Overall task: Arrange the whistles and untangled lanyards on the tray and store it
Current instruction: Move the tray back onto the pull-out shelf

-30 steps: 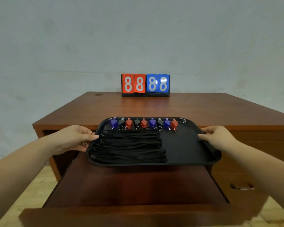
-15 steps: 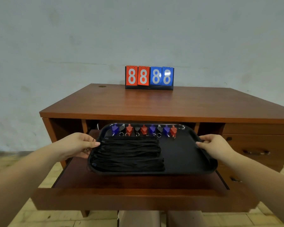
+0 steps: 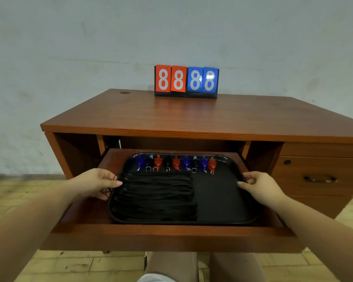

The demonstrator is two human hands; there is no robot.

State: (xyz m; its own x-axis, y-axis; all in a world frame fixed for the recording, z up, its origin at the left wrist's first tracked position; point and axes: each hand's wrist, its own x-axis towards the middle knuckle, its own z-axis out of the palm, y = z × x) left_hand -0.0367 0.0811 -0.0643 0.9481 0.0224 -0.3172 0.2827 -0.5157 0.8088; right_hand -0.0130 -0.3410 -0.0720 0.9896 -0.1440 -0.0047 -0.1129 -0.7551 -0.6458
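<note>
A person's left hand (image 3: 96,185) grips the left rim of a black tray (image 3: 218,200), thumb lying over the edge and fingers curled beneath it. The right hand (image 3: 259,187) holds the opposite rim the same way, thumb on top, fingers wrapped under. The tray sits low in a pull-out shelf (image 3: 167,233) that slides out from under a reddish wooden desk (image 3: 192,117); whether its base already rests on the shelf board or hangs just above it cannot be told from here. On the tray, a row of whistles (image 3: 176,162) in blue, black and red lines the far edge, each with a small metal ring toward the viewer. Bundled black lanyards (image 3: 157,196) lie in neat lengths across the left half, and the right half is bare. A flip scoreboard (image 3: 186,81) reading 8888, two red digits and two blue, stands at the back of the desk. Drawers (image 3: 318,176) with a dark handle sit to the right. The step in hand looks like setting the tray down in the shelf. To do it well, keep both sides level so the whistles do not roll and the lanyards stay stacked, slip the fingers out from beneath without tipping the rim, then push the shelf in smoothly.
</note>
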